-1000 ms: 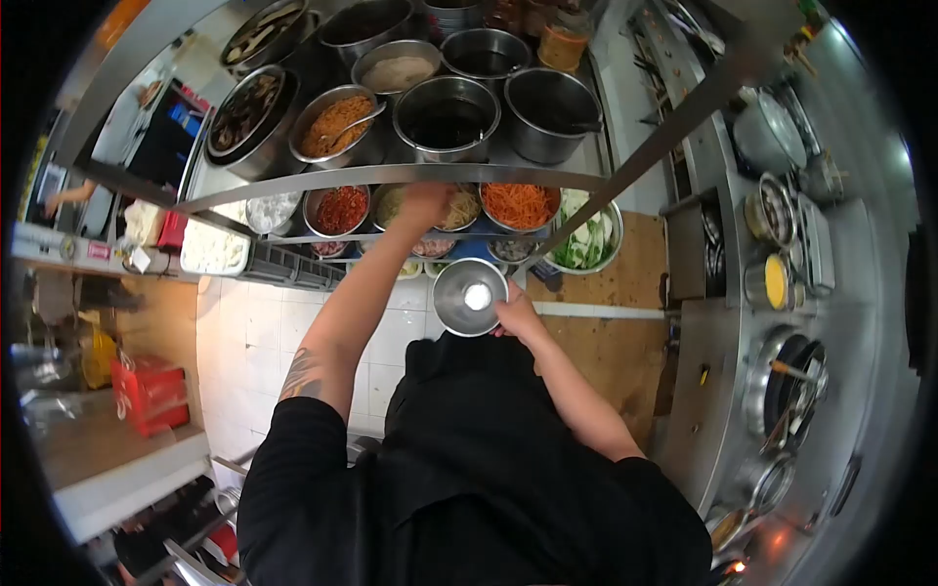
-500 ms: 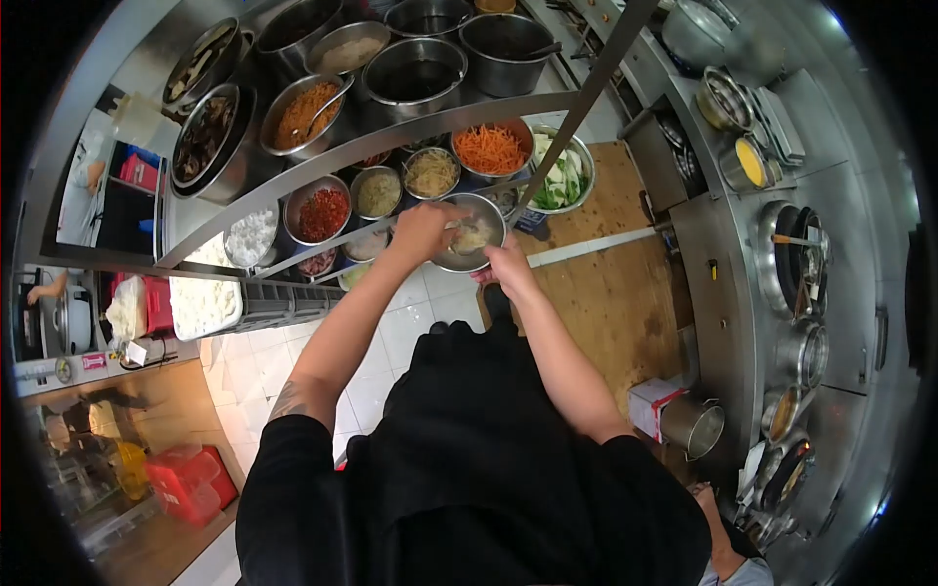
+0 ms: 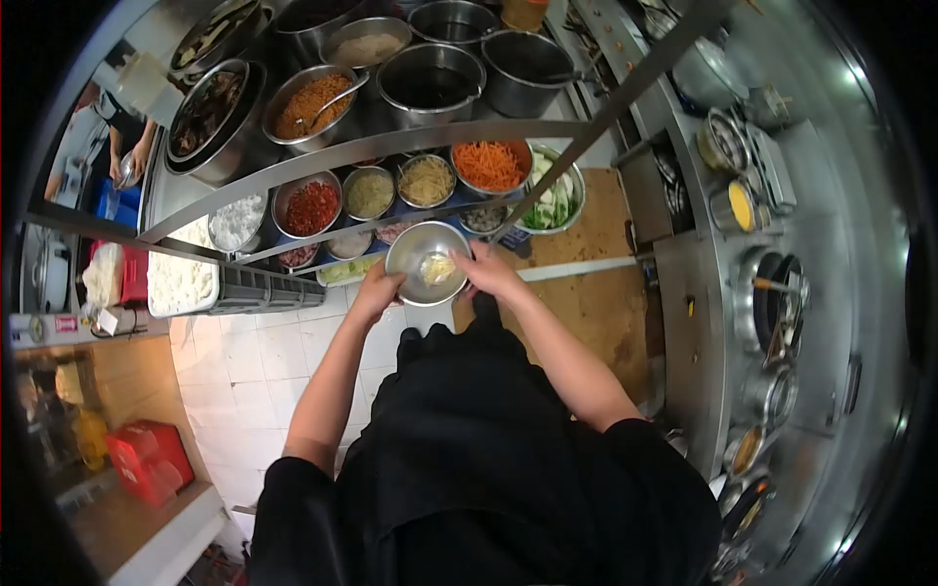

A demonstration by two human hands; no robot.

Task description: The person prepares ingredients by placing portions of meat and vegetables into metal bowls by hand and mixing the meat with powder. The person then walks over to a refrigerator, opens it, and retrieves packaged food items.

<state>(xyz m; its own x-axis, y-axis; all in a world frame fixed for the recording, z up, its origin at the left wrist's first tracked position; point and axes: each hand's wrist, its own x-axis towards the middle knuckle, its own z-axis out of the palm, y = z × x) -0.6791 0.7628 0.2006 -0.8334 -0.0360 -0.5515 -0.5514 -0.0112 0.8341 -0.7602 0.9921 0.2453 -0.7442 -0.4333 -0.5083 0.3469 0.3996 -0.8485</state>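
A steel mixing bowl (image 3: 406, 252) is held between my two hands in front of the lower shelf. Pale yellowish pieces of food (image 3: 437, 270) lie at its bottom; their kind I cannot make out. My left hand (image 3: 378, 292) grips the bowl's left rim. On the opposite side, my right hand (image 3: 490, 272) is closed on the right rim. Just beyond the bowl stand bowls of shredded carrot (image 3: 490, 166), pale shreds (image 3: 426, 183), chopped garlic-like bits (image 3: 371, 194) and chopped red chili (image 3: 314, 210).
A metal shelf rail (image 3: 371, 144) crosses above the lower bowls. Large pots (image 3: 430, 83) stand on the upper shelf. Cut greens (image 3: 554, 200) fill a bowl at right. A steel counter (image 3: 699, 293) with pans runs along the right. Another person's hands (image 3: 135, 161) show at upper left.
My left hand has come out of the bowl and now holds its left rim. The bowl has moved left and toward my body. The view has shifted slightly.
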